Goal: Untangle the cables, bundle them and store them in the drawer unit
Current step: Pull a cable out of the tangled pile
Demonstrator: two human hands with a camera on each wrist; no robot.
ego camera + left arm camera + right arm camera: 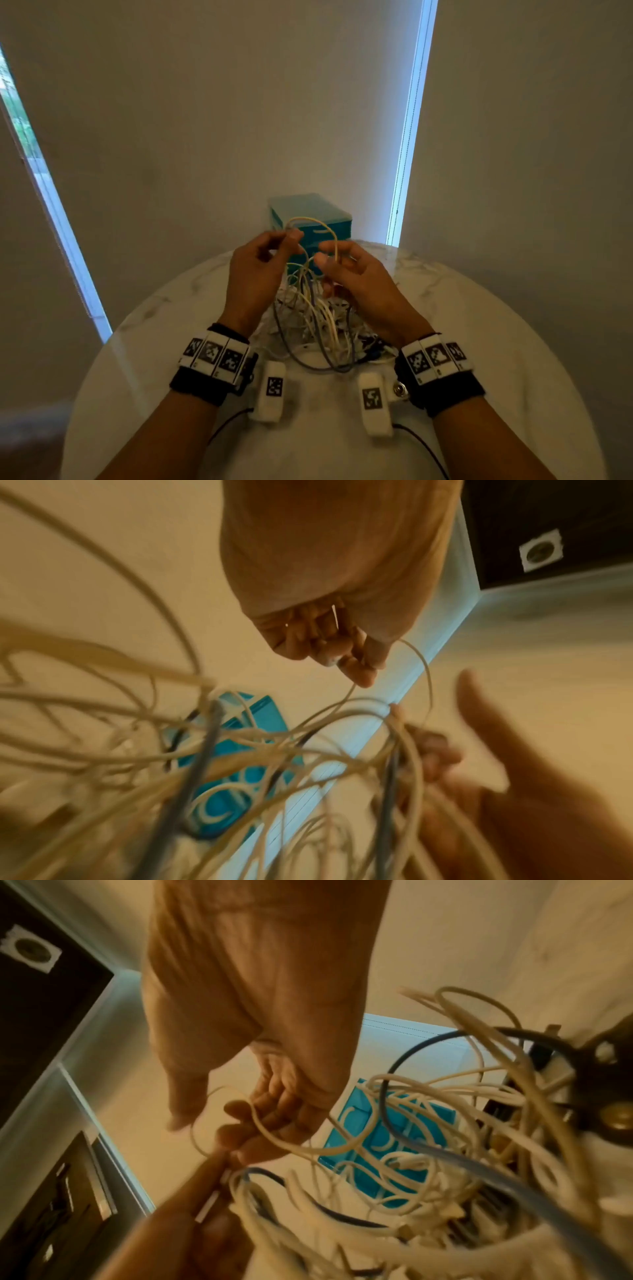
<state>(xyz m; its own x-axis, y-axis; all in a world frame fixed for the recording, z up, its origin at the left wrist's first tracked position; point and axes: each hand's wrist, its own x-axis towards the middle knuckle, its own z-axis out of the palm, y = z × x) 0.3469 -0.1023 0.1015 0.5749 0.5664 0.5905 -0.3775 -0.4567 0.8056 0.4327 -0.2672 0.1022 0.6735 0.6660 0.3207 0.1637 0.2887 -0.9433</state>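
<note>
A tangle of white, cream and grey cables lies heaped on the round marble table. Both hands are raised over it. My left hand pinches the end of a thin cream cable between thumb and forefinger. The cable arches to the right into my right hand, whose curled fingers hold it. In the left wrist view, the left hand pinches this cable. In the right wrist view, the cable runs across the bent fingers. The teal drawer unit stands behind the hands, its drawers closed.
The drawer unit sits at the table's far edge against a pale wall. Bright window strips flank the wall left and right. Wrist-camera leads trail over the near table. Bare marble lies on either side of the cable heap.
</note>
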